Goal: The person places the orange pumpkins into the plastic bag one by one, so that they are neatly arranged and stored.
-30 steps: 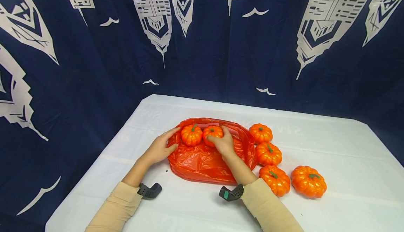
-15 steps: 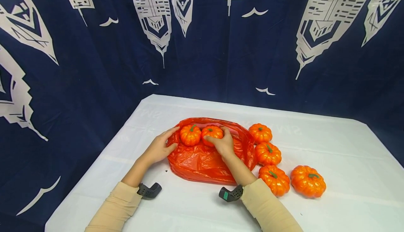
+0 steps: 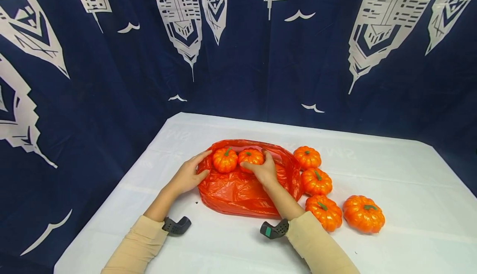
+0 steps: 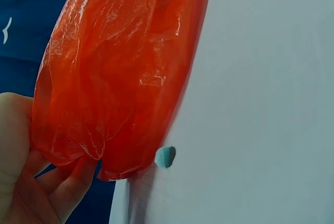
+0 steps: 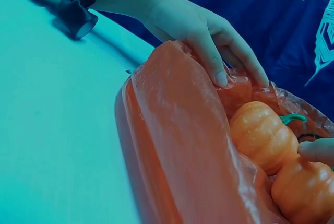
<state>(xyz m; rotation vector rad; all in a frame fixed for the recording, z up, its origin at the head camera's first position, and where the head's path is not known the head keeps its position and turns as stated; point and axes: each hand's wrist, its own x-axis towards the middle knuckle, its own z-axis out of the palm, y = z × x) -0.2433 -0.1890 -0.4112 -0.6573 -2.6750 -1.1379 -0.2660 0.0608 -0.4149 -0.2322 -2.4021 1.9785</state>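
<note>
A red plastic bag [image 3: 238, 191] lies on the white table with its mouth spread. Two small orange pumpkins sit side by side inside it, the left pumpkin [image 3: 225, 161] against the bag's left part. My right hand [image 3: 266, 173] holds the right pumpkin [image 3: 249, 155] between thumb and fingers. At the bag's left rim, my left hand [image 3: 185, 177] grips the plastic, thumb nearer and fingers farther back. The left wrist view shows bag film [image 4: 120, 78] gathered at those fingers [image 4: 73, 187]. In the right wrist view the pumpkins touch each other, and a right fingertip [image 5: 315, 151] rests by them.
Several more pumpkins stand right of the bag: a far pumpkin [image 3: 307, 158], a middle pumpkin [image 3: 316, 181], a near pumpkin [image 3: 323, 212] and a larger one [image 3: 363, 215]. A dark blue patterned cloth [image 3: 246, 79] hangs behind the table [image 3: 410, 183].
</note>
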